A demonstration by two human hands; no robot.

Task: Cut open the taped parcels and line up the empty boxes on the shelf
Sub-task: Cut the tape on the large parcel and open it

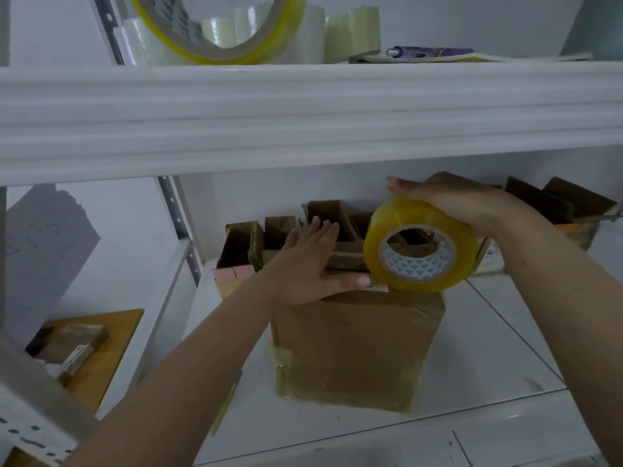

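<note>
Taped brown parcel [357,345] stands upright, flaps closed.

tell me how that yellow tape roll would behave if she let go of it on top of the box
The yellow tape roll stands on its curved edge on the cardboard box, so it would probably roll or topple off. The right hand wraps over its top, which seems to be what steadies it. Its thick winding suggests it is fairly heavy for its size and stiff.
</note>
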